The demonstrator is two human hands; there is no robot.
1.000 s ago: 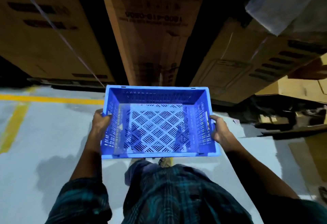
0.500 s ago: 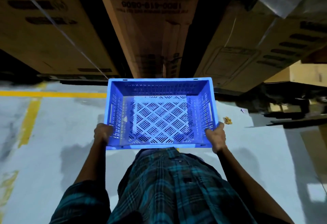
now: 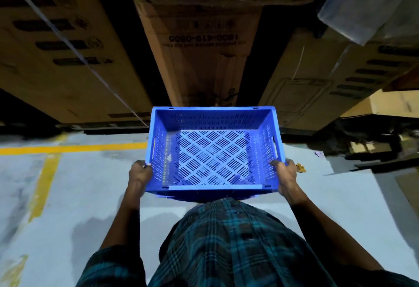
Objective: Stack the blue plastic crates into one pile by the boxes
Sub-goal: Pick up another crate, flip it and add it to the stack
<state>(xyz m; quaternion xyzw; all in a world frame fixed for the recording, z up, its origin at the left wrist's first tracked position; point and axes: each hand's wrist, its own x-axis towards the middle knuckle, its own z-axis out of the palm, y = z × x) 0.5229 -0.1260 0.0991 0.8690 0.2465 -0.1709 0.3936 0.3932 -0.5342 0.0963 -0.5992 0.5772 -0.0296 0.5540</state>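
Note:
I hold one empty blue plastic crate point(image 3: 213, 150) level in front of my waist, above the grey floor. It has slotted walls and a lattice bottom. My left hand point(image 3: 139, 173) grips its near left corner and my right hand point(image 3: 284, 173) grips its near right corner. Tall cardboard boxes point(image 3: 199, 44) stand just beyond the crate's far rim. No other crate shows in the head view.
More big cardboard boxes stand at left point(image 3: 52, 59) and right point(image 3: 328, 75), with dark gaps between them. Yellow floor lines point(image 3: 72, 148) run at left. A small scrap point(image 3: 300, 168) lies on the floor right of the crate. Dark pallet pieces point(image 3: 374, 150) sit at right.
I have walked closer to the boxes. Both hands slid from the crate's side walls back to its near corners, and the crate now sits farther out from my body.

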